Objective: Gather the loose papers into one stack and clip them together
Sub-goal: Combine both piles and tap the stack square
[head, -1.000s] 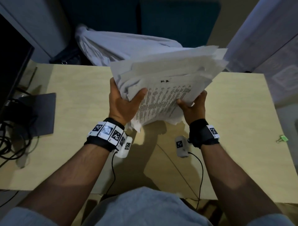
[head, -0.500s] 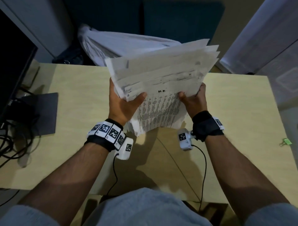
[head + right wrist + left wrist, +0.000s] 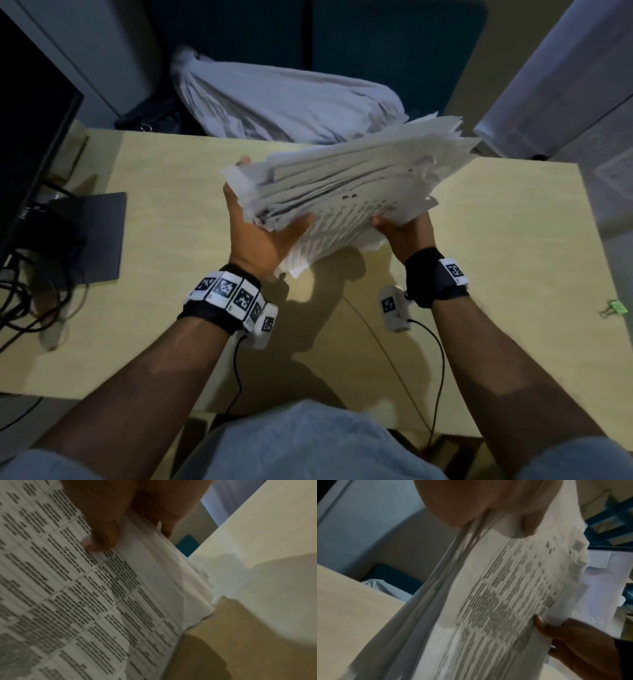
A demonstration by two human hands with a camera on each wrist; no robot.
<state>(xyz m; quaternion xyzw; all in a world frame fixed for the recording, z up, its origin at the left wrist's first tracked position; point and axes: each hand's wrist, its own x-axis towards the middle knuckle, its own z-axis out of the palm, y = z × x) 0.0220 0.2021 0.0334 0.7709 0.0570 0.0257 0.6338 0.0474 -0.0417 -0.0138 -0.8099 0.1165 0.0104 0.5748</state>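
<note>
A thick, uneven stack of white printed paper sheets (image 3: 346, 192) is held in the air above the pale wooden table (image 3: 496, 260), near the middle of the tabletop and tilted so that its far right corner rises highest. The sheets are not squared up: their edges fan out in steps along the far side, and the top page shows rows of blurred black text in a ruled grid.

The person's left hand (image 3: 260, 236) grasps the left edge of the stack, thumb lying across the top page and the fingers wrapped underneath, with one fingertip showing past the far left corner. The right hand (image 3: 404, 229) grasps the near right edge, its thumb pressed on the top sheet and the fingers curled below the pile. The left wrist view shows the same pinch close up, with the sheet edges layered beneath the thumb.

A small green binder clip (image 3: 615, 307) lies on the table at its right edge, well apart from the stack and both hands. On the left side of the table stand a dark monitor (image 3: 30, 144) on a flat grey base, with black cables trailing near it. Beyond the far edge lies a crumpled pale grey cloth (image 3: 281, 102).
</note>
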